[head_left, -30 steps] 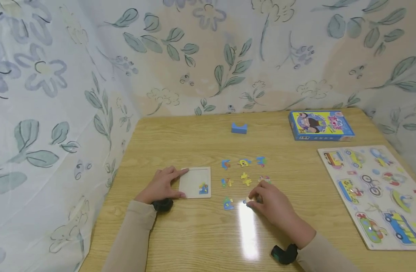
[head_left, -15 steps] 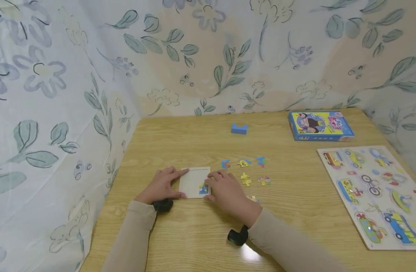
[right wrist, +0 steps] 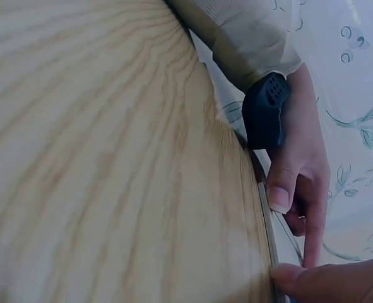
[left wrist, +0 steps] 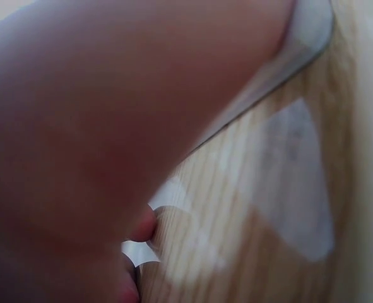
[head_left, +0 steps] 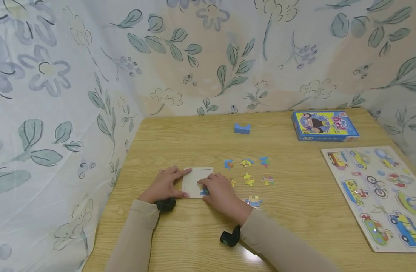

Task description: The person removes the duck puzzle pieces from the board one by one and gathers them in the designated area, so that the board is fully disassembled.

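A small square wooden puzzle tray (head_left: 194, 176) lies on the table (head_left: 174, 234). My left hand (head_left: 164, 184) rests along its left side, index finger and thumb stretched onto the tray near the two corners. Over the lower right part of the tray, my right hand (head_left: 221, 194) pinches a small dark bluish puzzle piece (head_left: 206, 189) between thumb and fingers, most of it hidden. In the right wrist view, the left hand (right wrist: 300, 164) touches the tray's edge with its thumb, and the right thumb (right wrist: 290, 274) is close by. The left wrist view is mostly filled by blurred skin.
Several loose puzzle pieces lie right of the tray, among them a yellow piece (head_left: 248, 179) and a blue-and-tan piece (head_left: 253, 201). Behind stand a blue block (head_left: 242, 129) and a flat blue box (head_left: 325, 125). A vehicle puzzle board (head_left: 376, 196) lies at the right.
My right hand has moved left from the loose pieces onto the tray's lower right part, leaving the blue-and-tan piece on the table. The left hand has stayed at the tray.
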`<move>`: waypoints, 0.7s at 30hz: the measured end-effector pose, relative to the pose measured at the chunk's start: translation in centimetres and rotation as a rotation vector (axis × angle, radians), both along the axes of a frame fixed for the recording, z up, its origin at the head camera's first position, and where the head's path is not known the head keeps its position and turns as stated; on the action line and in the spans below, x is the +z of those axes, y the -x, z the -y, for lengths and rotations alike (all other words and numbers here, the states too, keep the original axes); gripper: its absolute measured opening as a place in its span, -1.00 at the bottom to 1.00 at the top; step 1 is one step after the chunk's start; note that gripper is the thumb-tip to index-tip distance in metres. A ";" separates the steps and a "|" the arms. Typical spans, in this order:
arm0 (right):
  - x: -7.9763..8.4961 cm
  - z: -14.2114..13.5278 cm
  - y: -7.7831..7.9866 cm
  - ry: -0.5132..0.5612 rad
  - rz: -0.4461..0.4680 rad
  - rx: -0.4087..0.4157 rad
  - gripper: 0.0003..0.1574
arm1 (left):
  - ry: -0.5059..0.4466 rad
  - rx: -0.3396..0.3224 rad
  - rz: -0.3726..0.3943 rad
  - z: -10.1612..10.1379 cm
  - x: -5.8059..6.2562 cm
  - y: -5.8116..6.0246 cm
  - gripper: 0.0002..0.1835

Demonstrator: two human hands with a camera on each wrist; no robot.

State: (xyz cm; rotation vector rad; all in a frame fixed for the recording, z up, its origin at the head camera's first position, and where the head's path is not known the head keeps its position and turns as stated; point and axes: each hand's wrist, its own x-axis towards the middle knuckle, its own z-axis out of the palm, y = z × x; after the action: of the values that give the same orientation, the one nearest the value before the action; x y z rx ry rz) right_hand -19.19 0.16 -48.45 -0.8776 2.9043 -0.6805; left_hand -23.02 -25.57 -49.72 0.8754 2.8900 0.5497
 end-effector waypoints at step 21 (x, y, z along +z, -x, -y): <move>0.4 0.9 1.6 0.073 0.215 -0.055 -0.51 | 0.011 0.005 -0.002 0.3 0.0 0.1 0.00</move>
State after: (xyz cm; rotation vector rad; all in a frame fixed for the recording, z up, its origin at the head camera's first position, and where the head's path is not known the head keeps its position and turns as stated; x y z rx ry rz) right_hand -20.83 -0.70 -48.08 -0.6848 2.7365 -0.8343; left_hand -23.09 -25.82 -49.74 0.8678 2.8954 0.5330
